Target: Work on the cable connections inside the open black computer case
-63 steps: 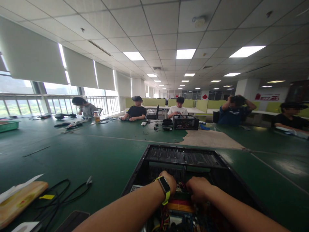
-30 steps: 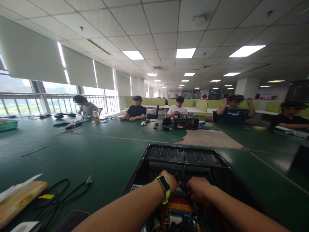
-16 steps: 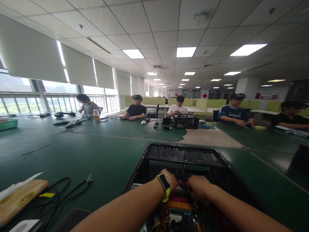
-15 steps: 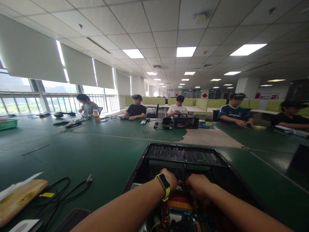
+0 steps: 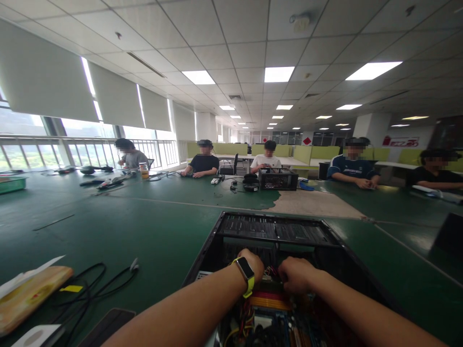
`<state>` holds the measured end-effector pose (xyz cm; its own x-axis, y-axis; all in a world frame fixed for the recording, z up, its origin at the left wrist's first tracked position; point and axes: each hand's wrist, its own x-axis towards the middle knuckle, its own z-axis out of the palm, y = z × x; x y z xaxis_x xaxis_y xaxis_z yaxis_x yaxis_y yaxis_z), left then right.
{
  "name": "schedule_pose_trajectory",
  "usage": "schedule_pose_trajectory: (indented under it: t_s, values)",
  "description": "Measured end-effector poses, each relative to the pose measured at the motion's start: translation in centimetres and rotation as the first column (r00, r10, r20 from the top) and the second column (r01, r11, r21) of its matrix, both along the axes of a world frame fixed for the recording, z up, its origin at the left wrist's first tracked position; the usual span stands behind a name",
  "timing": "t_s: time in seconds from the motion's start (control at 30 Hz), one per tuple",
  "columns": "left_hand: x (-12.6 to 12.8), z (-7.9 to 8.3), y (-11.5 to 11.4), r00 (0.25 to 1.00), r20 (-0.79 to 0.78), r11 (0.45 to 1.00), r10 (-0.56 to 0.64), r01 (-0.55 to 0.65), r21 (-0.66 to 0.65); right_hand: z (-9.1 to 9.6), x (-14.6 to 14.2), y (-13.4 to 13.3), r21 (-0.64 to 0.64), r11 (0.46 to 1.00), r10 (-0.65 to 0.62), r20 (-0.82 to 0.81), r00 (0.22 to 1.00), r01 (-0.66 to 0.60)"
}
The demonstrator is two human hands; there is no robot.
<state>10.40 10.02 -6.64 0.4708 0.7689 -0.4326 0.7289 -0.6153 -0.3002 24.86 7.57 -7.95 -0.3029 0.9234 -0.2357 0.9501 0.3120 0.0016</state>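
Note:
An open black computer case (image 5: 249, 227) lies on the table in front of me, its insides facing up. Both my hands reach down into its middle. My left hand (image 5: 255, 267), with a watch on a yellow-green band at its wrist, is closed, and its fingertips are out of sight. Close to its right, my right hand (image 5: 296, 274) has its fingers curled inward. Thin coloured wires (image 5: 268, 273) show between the hands; whether either hand grips them cannot be made out. Nearer to me are a red and orange ribbon cable (image 5: 271, 301) and a circuit board (image 5: 280, 332).
On the green table (image 5: 144, 231), black cables (image 5: 97, 284) and a wooden-looking object (image 5: 36, 299) lie at the left. A dark flat object (image 5: 108, 327) sits by my left forearm. Another computer case (image 5: 278, 180) stands across the table, where several people sit.
Both hands stay at nearly the same spot inside the case, with only slight shifts. The view has tilted a little.

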Motion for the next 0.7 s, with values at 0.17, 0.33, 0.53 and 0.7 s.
schedule_pose_trajectory:
  t_s: [0.17,0.33,0.53,0.7]
  values:
    - [0.1,0.2,-0.1,0.999,-0.045,0.999,-0.020,0.019,-0.029,-0.3,0.0,-0.1,-0.019,1.000,-0.002,0.030,1.000,0.003]
    - [0.2,0.6,-0.4,0.997,-0.078,0.999,-0.030,0.027,-0.037,-0.2,-0.2,-0.1,-0.030,1.000,-0.004,0.035,0.999,0.005]
    - [0.1,0.6,-0.4,0.999,-0.032,0.999,-0.038,0.037,-0.031,-0.3,-0.1,0.1,-0.040,0.999,-0.007,0.050,0.999,0.009]
    - [0.0,1.1,-0.6,0.996,-0.024,0.995,-0.082,0.080,-0.058,-0.4,-0.1,0.0,-0.020,1.000,0.011,0.055,0.998,-0.009]
